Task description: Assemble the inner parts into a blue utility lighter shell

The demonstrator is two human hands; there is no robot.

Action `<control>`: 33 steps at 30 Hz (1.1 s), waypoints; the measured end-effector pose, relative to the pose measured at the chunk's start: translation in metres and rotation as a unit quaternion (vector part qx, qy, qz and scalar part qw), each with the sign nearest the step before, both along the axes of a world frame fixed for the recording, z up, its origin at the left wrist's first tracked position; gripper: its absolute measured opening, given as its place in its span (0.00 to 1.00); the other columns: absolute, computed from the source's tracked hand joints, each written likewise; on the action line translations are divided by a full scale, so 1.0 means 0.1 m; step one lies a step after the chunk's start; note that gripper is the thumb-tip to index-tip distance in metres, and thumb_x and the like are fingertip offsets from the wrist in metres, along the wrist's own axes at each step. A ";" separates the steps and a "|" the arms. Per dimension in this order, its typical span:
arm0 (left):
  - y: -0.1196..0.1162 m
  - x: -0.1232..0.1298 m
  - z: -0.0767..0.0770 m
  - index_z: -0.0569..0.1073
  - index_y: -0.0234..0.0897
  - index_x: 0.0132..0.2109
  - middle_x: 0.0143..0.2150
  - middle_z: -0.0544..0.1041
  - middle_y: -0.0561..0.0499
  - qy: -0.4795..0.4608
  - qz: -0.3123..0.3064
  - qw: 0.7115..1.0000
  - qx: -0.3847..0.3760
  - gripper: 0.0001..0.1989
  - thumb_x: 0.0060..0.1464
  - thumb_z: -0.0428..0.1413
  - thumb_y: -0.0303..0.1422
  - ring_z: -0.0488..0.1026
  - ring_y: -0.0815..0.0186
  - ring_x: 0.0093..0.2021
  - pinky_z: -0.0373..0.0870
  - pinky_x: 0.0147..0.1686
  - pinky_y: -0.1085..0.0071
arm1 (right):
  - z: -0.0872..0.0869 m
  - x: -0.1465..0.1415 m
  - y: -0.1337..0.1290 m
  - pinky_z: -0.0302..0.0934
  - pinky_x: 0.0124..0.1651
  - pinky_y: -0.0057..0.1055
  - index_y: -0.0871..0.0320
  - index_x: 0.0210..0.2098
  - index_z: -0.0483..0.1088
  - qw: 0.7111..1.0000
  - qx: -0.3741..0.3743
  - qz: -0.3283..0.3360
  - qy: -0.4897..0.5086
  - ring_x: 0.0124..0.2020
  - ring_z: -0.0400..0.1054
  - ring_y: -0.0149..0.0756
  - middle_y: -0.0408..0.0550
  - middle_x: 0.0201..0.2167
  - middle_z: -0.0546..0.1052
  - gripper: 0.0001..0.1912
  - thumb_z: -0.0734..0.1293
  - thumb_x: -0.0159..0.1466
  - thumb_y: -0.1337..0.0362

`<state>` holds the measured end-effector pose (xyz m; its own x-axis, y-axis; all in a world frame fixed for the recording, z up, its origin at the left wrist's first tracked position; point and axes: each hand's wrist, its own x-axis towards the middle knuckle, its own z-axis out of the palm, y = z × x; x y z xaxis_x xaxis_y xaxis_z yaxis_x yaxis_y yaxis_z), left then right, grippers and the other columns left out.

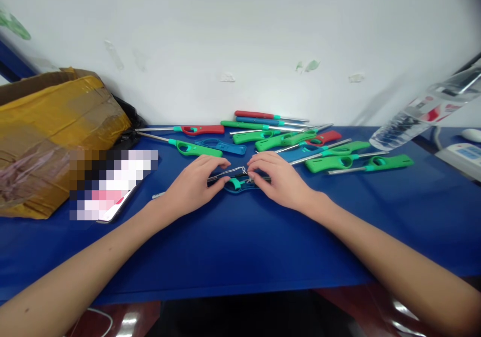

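Note:
An opened blue gas lighter (240, 184), with a teal trigger piece inside, lies on the table between my hands. My left hand (195, 182) curls round its left end, with the thumb against the shell and the index finger raised off it. A dark rod shows between those fingers. A thin white wire (235, 169) loops up from the lighter towards my right hand (280, 179). The right thumb and fingertips pinch the wire's end over the shell; whether a small part is there too is hard to see. My right fingers partly hide the lighter's right end.
Several green, red and blue lighters (321, 162) lie behind my hands against the white wall. At left are a taped cardboard box (56, 136) and a phone (116, 187), partly blurred. A water bottle (417, 111) tilts at right, beside a grey-white device (462, 156).

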<state>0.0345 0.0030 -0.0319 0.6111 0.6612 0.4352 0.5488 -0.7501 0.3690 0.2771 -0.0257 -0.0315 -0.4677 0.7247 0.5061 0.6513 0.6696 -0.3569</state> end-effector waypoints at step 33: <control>0.05 -0.13 -0.01 0.78 0.42 0.52 0.47 0.77 0.45 0.086 -0.085 0.993 0.003 0.16 0.65 0.48 0.30 0.73 0.60 0.47 0.73 0.46 0.63 | 0.18 0.08 -0.12 0.68 0.51 0.45 0.57 0.40 0.74 0.992 0.002 0.042 -0.120 0.46 0.71 0.45 0.55 0.44 0.78 0.07 0.63 0.67 0.68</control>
<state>0.0212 0.0082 -0.0332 0.7794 0.5400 0.3177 0.4689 -0.8391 0.2759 0.2852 -0.0374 -0.0138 -0.6336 0.6766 0.3752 0.6592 0.7260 -0.1961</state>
